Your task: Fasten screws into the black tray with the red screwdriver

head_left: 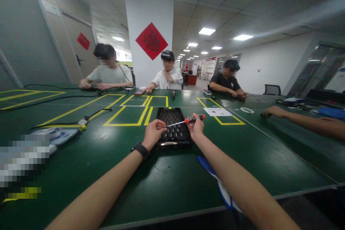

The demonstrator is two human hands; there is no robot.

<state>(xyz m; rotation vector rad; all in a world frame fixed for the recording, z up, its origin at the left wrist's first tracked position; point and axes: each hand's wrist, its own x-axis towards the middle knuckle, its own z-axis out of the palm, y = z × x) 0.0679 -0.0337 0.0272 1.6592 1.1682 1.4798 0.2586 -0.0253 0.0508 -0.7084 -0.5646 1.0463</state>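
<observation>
Gripping the screwdriver (186, 120) in my right hand (197, 128), I have its shaft pointing left over the open case (185, 143), which lies on the green table (129, 183) between my hands. My left hand (153, 131) is at the shaft's tip, thumb and fingers drawn together; whether they pinch the tip or something small on it, I cannot tell. The two hands are apart, bridged by the shaft. I judge the work partway along: case open, screwdriver up in hand, small shiny pieces (176, 134) in rows inside. Any change at the tip is too small to see, so how much is left stays unclear.
</observation>
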